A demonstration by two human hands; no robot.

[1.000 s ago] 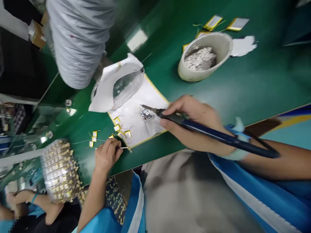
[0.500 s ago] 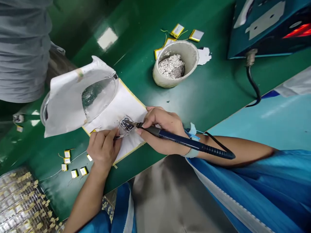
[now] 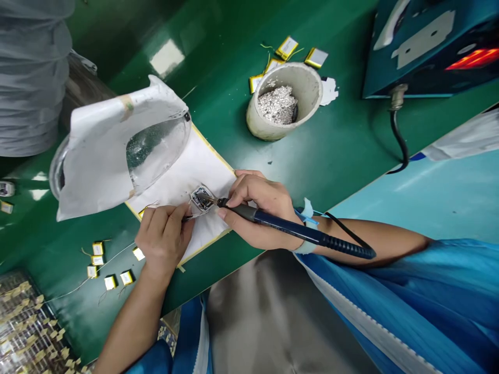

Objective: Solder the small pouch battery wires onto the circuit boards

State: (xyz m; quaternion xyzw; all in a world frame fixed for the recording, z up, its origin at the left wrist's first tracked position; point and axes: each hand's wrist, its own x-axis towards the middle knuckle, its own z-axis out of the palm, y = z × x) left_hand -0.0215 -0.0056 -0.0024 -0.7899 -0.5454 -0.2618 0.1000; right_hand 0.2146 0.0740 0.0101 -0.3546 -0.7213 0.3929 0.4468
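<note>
My right hand is closed around a dark blue soldering iron, its tip reaching a small circuit board in a pale, squarish case. My left hand is closed, thumb and fingers pinching what look like tweezers, whose thin metal end lies by the board's lower edge. The fingers cover most of them. Under the board is a white sheet edged with yellow tape. Thin wires and part of a yellow-edged battery show just beyond my left knuckles.
A clear round shield partly covered with white paper stands over the sheet. Farther back are a pot of metallic shavings, batteries and a blue station. Several small batteries and a filled tray lie at left.
The view has shifted slightly, so things at the left appear farther left. Both hands keep their grips, and the iron's tip stays at the board.
</note>
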